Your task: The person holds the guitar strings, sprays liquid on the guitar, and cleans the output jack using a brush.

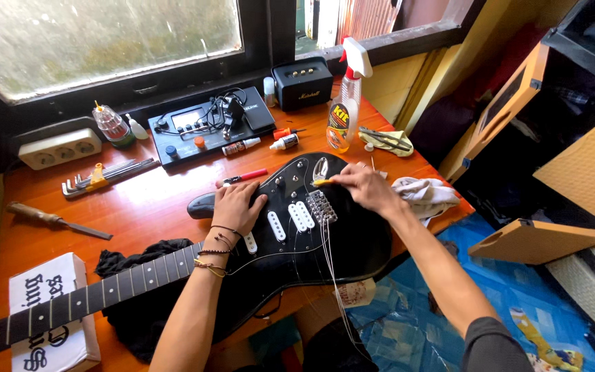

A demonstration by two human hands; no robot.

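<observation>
Both hands on guitar: left hand flat, right hand pinching screwdriver.

Head camera looks steeply down, close over the desk.

Spray bottle — hex keys (fanned) — small speaker

Glossy black solid-body electric guitar with black pickguard and three white pickups: flat, face up, body at tabletop's front-right edge, dark fretted neck running toward front-left corner. Loose strings trail off the bridge over the front edge. Small yellow-handled tool sits just above the bridge.
</observation>
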